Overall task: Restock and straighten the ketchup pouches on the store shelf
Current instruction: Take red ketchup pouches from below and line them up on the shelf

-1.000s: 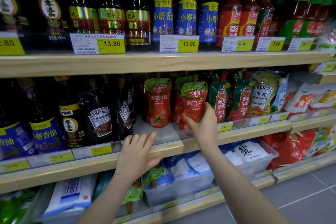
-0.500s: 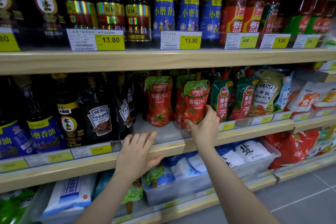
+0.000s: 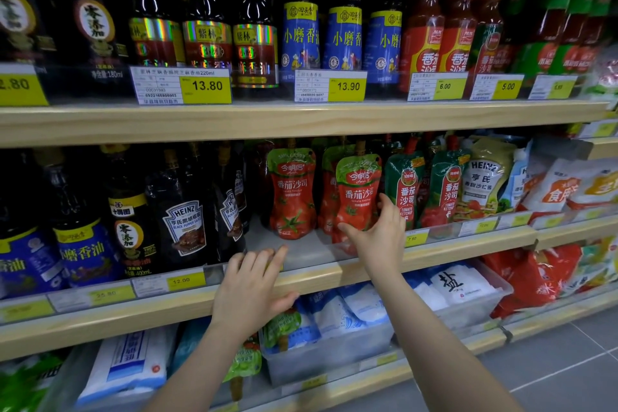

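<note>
Two red ketchup pouches with green tops and white Chinese lettering stand upright at the front of the middle shelf [image 3: 468, 241]: the left pouch [image 3: 291, 194] stands free, and the right pouch [image 3: 358, 197] stands just beside it, slightly nearer the shelf edge. Behind them, more pouches of the same kind are partly hidden. To the right stand two green-and-red ketchup pouches [image 3: 404, 191] marked "TOMATO KETCHUP", also upright.

Dim shelf recesses, glare on bottle necks, blurred bowed wide-angle edges.
</note>
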A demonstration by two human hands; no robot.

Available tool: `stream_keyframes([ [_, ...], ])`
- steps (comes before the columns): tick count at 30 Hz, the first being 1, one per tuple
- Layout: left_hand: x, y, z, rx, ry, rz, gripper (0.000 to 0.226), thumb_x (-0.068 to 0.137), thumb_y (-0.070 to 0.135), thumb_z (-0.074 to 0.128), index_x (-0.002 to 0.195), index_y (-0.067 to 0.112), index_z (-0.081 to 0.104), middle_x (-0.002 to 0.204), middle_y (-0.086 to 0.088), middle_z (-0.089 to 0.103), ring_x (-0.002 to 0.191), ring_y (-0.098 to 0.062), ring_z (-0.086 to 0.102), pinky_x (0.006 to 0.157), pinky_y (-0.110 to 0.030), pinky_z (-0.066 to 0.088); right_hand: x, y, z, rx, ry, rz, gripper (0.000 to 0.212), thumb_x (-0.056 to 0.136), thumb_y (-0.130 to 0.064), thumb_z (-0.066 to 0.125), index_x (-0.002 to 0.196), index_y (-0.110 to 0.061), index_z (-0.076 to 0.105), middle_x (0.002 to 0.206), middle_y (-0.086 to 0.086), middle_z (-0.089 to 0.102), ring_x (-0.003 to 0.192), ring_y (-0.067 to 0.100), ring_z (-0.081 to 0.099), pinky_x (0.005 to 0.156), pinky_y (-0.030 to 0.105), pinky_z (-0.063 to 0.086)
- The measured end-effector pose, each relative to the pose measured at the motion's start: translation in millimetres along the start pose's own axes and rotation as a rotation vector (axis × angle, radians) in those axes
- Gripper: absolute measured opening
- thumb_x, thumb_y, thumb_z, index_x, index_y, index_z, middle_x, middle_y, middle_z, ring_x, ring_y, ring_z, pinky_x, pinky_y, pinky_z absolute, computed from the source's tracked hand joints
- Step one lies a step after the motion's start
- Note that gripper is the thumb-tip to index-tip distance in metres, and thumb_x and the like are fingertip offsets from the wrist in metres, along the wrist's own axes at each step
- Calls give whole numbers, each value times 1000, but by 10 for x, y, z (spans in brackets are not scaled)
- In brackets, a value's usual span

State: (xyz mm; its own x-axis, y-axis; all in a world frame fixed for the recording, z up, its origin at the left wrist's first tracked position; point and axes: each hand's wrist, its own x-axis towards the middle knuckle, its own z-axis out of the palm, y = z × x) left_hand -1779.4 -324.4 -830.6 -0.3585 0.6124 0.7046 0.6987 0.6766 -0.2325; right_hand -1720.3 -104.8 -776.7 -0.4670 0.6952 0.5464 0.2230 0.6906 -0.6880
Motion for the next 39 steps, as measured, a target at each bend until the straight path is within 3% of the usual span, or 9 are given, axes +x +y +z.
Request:
stream_keyframes([
  [6, 6, -16, -9, -15, -21, 3, 80, 67, 65, 63, 124, 10, 56, 99, -6, 63, 85, -25, 59, 82, -37, 33, -202, -3, -120, 96, -43, -34, 80, 66, -42, 77, 131, -17, 38, 123, 3, 49, 114, 15, 39, 97, 32, 36],
  [11, -22, -56, -160, -135, -115, -19, 77, 72, 60, 60, 130, 11, 51, 111, -5, 62, 97, -23, 58, 92, -37, 31, -650, -97, -138, 57, -262, -372, 53, 82, -35, 65, 128, -15, 47, 126, 3, 50, 116, 20, 45, 100, 39, 40],
  [15, -329, -258, -271, -276, -77, -32, 67, 79, 52, 57, 131, 10, 49, 132, -8, 53, 123, -23, 46, 110, -43, 24, -815, -291, 8, -70, -381, -571, 44, 86, -31, 60, 125, -12, 51, 131, 7, 51, 122, 26, 45, 109, 41, 27],
  [20, -1016, -403, -294, -347, -72, 114, 55, 80, 46, 60, 118, 7, 58, 123, -11, 60, 118, -22, 46, 104, -40, 34, -960, -297, 133, -94, -402, -554, 46, 85, -21, 59, 128, -10, 48, 134, 10, 48, 129, 29, 39, 113, 44, 23],
  [24, -1486, -348, -173, -387, -282, 149, 61, 71, 47, 71, 119, 13, 57, 125, -7, 59, 116, -24, 53, 97, -39, 46, -1000, -223, 173, -49, -424, -553, 55, 78, -6, 59, 131, -8, 44, 137, 13, 44, 135, 31, 31, 113, 49, 24],
  [27, -1546, -309, -45, -338, -455, 132, 75, 62, 47, 78, 126, 15, 56, 132, -7, 55, 121, -25, 53, 99, -47, 44, -1012, -214, 216, -1, -427, -520, 57, 76, -2, 56, 131, -9, 43, 138, 11, 42, 137, 29, 26, 113, 47, 24],
  [31, -1472, -259, 108, -270, -554, 118, 84, 52, 44, 84, 128, 21, 56, 134, -5, 55, 121, -26, 53, 96, -48, 43, -1033, -178, 277, 44, -405, -497, 60, 73, -1, 53, 131, -10, 42, 138, 9, 41, 139, 26, 23, 115, 43, 21],
  [34, -1461, -182, 184, -256, -536, 76, 77, 48, 34, 88, 121, 25, 62, 127, -4, 61, 116, -27, 57, 91, -47, 48, -1032, -142, 319, 38, -384, -498, 63, 71, -3, 52, 131, -13, 40, 139, 7, 41, 139, 24, 21, 115, 38, 18],
  [39, -1482, -163, 166, -274, -362, 68, 52, 64, 29, 84, 112, 21, 66, 123, -2, 63, 117, -27, 56, 94, -46, 47, -1028, -113, 345, 12, -394, -476, 64, 73, -6, 51, 134, -20, 36, 142, 2, 37, 141, 19, 16, 113, 34, 13],
])
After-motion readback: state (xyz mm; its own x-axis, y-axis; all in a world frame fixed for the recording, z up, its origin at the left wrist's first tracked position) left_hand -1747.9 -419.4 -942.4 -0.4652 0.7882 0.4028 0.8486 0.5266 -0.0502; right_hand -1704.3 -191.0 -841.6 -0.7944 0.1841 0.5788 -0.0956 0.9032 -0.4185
